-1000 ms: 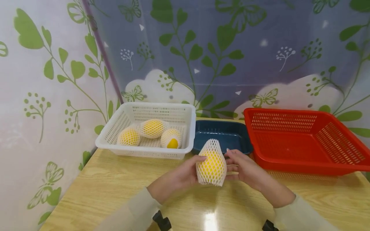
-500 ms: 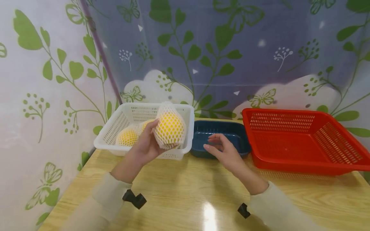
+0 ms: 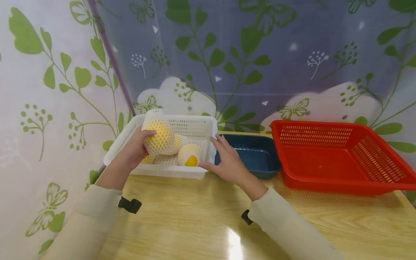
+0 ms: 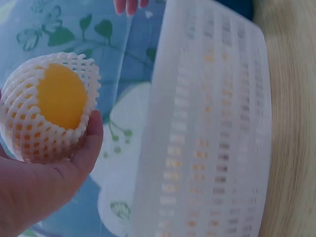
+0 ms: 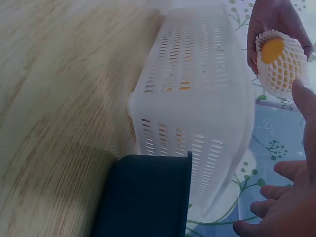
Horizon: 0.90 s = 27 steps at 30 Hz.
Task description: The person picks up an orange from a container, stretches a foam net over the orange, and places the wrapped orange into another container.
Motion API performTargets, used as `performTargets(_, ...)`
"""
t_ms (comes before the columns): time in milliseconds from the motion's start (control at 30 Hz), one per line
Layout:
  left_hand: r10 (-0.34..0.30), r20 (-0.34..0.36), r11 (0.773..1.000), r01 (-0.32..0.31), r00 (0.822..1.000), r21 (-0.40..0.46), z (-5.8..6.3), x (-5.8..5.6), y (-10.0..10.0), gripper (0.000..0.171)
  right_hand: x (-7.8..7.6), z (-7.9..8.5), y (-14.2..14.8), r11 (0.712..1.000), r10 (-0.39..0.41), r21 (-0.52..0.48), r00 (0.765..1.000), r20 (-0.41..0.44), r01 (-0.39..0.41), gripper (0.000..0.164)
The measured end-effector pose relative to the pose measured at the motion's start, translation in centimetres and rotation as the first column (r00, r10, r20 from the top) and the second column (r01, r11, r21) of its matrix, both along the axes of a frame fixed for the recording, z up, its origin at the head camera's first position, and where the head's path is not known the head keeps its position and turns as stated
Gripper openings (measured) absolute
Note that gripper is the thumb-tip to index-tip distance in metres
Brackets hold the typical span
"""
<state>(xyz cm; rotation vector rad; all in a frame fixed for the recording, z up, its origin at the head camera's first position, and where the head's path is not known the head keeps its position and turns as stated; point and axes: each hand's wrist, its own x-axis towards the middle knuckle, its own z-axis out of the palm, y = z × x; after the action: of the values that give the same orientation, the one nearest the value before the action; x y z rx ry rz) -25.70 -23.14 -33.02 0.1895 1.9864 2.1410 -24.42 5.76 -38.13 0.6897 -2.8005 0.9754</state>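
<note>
My left hand (image 3: 131, 151) grips a yellow fruit (image 3: 159, 135) in a white foam net over the left part of the white basket (image 3: 212, 130). In the left wrist view, bare yellow skin of the fruit (image 4: 63, 96) shows through the net's opening, with the thumb along its side. Three more netted yellow fruits lie in the basket, one (image 3: 186, 151) at the front right, one (image 3: 178, 142) behind it and one (image 3: 148, 159) mostly hidden below the held fruit. My right hand (image 3: 230, 166) holds nothing; its spread fingers are at the basket's right rim.
A dark blue tub (image 3: 260, 173) stands right of the white basket, partly behind my right forearm and hand. Farther right is a red basket (image 3: 320, 166). All stand on a wooden table (image 3: 182, 213) against a leaf-patterned curtain (image 3: 234, 72).
My left hand has carried the netted fruit leftward from the table's middle to over the white basket. My right hand has left the fruit's side and moved left to the basket's rim.
</note>
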Motion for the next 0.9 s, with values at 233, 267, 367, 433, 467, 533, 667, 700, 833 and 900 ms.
performTargets(233,0.176,-0.106,0.909,-0.203,0.979,-0.363,-1.4,-1.1,-2.2,0.074,-0.9,-0.7,-1.7,0.992,0.033,0.118,0.999,0.003,-0.034,0.097)
performTargets(267,0.177,-0.124,0.885,-0.213,0.976,-0.414,-1.6,-1.2,-2.4,0.077,-1.0,-0.8,-1.8,0.991,0.031,0.129,0.999,0.008,-0.032,0.097)
performTargets(367,0.153,-0.187,0.802,-0.232,0.970,-0.550,-2.2,-1.7,-2.5,0.083,-1.0,-1.1,-1.8,0.988,0.014,0.155,1.000,0.027,-0.018,0.097)
performTargets(433,0.114,-0.230,0.741,-0.237,0.967,-0.628,-2.6,-2.1,-2.4,0.085,-1.1,-1.2,-1.7,0.987,-0.003,0.162,0.999,0.036,-0.003,0.097)
performTargets(467,0.093,-0.253,0.707,-0.243,0.963,-0.664,-2.9,-2.3,-2.3,0.086,-1.1,-1.3,-1.6,0.986,-0.009,0.167,0.999,0.037,0.002,0.097)
performTargets(533,0.045,-0.285,0.634,-0.248,0.958,-0.732,-3.4,-2.7,-2.2,0.086,-1.2,-1.3,-1.5,0.985,-0.015,0.171,0.999,0.041,0.007,0.098)
performTargets(667,-0.045,-0.281,0.544,-0.213,0.959,-0.812,-4.3,-3.3,-1.7,0.085,-1.2,-1.1,-1.4,0.980,-0.021,0.198,0.999,0.043,0.012,0.100)
performTargets(700,-0.062,-0.270,0.526,-0.199,0.961,-0.827,-4.5,-3.4,-1.6,0.085,-1.2,-1.0,-1.4,0.979,-0.021,0.205,0.999,0.044,0.011,0.100)
performTargets(833,-0.122,-0.228,0.471,-0.146,0.966,-0.870,-5.2,-3.3,-1.2,0.084,-1.3,-0.7,-1.6,0.974,-0.015,0.228,0.998,0.064,0.000,0.101)
performTargets(900,-0.138,-0.207,0.457,-0.123,0.968,-0.881,-5.4,-3.3,-1.0,0.083,-1.3,-0.6,-1.7,0.973,-0.010,0.232,0.997,0.073,-0.008,0.101)
